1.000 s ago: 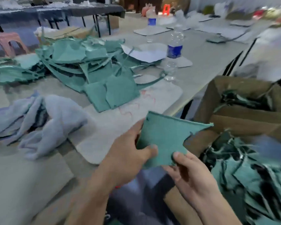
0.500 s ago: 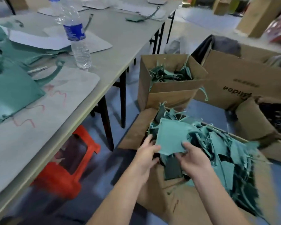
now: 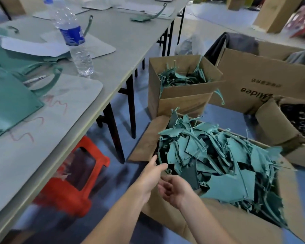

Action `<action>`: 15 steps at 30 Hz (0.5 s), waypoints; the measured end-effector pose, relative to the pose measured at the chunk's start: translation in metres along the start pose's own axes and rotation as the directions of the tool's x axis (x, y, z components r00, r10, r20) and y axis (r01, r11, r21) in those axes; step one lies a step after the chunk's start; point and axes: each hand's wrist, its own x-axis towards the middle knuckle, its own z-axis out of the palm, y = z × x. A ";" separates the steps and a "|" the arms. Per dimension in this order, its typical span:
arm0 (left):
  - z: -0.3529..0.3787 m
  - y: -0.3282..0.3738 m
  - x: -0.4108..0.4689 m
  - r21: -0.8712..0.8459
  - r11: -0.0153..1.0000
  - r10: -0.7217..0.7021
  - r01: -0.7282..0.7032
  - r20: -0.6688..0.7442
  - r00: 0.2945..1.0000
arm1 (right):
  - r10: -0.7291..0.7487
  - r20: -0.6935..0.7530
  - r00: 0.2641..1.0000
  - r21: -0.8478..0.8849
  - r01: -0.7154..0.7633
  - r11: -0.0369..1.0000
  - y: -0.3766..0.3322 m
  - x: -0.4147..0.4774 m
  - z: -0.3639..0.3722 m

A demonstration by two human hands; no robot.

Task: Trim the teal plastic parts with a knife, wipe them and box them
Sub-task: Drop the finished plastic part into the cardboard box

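Over the near rim of the large cardboard box (image 3: pixel 224 224), both hands were seen empty: the left hand (image 3: pixel 151 180) with fingers spread and reaching toward 12 o'clock, the right hand (image 3: pixel 174 190) loosely cupped, palm up, clamped on nothing. Half a second before, a flat teal panel had been held between them above the box; it was now released and could not be singled out with certainty among the heap of teal plastic parts (image 3: pixel 217 161) filling the box. One boxing step was thus judged complete. Untrimmed teal sheets (image 3: pixel 11 104) lay on the work table (image 3: pixel 123 50) at 10 o'clock, beside a water bottle (image 3: pixel 74 39), so further trimming was judged to remain.
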 end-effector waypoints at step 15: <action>-0.120 0.102 -0.069 0.090 0.874 0.478 -0.478 -0.338 0.811 | -0.392 0.439 0.808 0.017 0.429 0.903 -0.031 -0.127 0.183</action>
